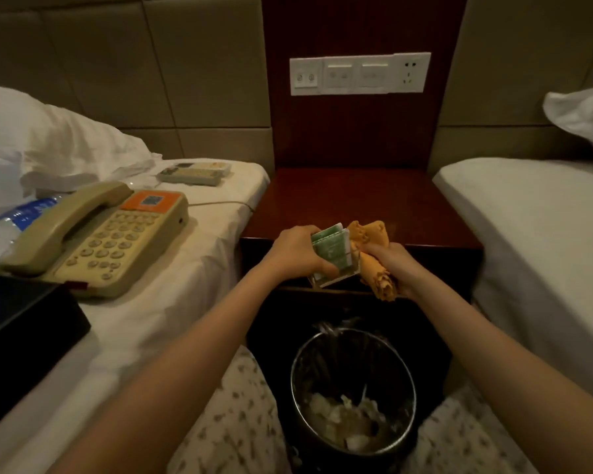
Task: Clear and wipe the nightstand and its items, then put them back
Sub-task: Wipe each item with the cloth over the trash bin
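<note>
- Item in hand: clear card holder [331, 254] w/ green cards inside, held tilted in the air just over the front edge of the nightstand counter [356, 196], not resting on it.
- L hand [297, 251]: fingers [305, 230] curled over the holder's top and thumb pressed under it, so it is clamped firmly.
- R hand [396, 265]: fingers [377, 249] closed round a bunched orange cloth [374, 234], which is pressed against the holder's right side. This is judged to be the item-wiping step.
- Counter: nothing is seen on it, so clearing is judged done. Whether the top has been wiped can't be told; no streaks or damp are visible in the dim light.
- Left bed [172, 268], near its counter-side edge: phone [96, 237] w/ handset on cradle, cord [220, 202] trailing toward the counter; two remotes [194, 172] side by side further back.
- Also on that bed, further from the counter: water bottle [24, 210] lying by the pillow, black box [21, 313] at the near corner.
- Whether those items were wiped can't be told.
- Left to do, as judged: holder to be finished, remaining items wiped if not done, everything put back on the counter. Approx. mid-task; the put-back is not yet begun.
- Below the hands: lined bin [293, 378] w/ crumpled waste, on the floor in front of the nightstand.
</note>
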`<state>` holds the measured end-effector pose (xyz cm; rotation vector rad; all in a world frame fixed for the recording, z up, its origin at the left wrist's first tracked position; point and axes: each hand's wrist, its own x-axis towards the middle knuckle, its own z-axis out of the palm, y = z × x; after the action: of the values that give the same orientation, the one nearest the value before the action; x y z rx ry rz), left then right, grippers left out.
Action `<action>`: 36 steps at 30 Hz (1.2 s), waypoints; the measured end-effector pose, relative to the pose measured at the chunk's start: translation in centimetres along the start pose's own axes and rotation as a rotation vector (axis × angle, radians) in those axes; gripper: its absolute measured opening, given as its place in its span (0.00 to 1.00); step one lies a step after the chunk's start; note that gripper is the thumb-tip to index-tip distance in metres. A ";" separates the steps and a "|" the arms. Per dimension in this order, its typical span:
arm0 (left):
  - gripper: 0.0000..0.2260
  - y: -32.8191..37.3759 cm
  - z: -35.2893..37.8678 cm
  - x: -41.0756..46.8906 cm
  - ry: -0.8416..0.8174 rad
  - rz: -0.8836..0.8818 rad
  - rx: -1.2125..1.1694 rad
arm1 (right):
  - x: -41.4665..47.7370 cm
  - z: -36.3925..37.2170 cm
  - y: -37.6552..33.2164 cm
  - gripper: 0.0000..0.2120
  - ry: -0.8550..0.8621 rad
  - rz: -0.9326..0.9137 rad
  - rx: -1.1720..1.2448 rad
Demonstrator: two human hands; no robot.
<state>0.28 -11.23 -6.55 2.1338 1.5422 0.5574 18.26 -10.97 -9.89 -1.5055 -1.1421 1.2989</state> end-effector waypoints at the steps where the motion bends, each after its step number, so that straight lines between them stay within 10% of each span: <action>1: 0.25 0.1 0.6 -0.5 -0.010 0.017 -0.004 | -0.3 -0.2 0.7 0.10 0.011 -0.008 -0.024; 27: 0.28 -4.7 10.6 -2.2 -0.097 -0.063 -0.208 | -0.2 -0.1 9.3 0.09 0.127 0.117 -0.232; 36: 0.30 -4.5 11.3 -1.9 -0.072 -0.149 -0.268 | -0.2 0.3 9.0 0.07 0.156 0.060 0.127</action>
<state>2.62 -13.16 -18.46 1.8043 1.4808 0.5925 19.01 -13.45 -18.54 -1.5279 -0.9050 1.2461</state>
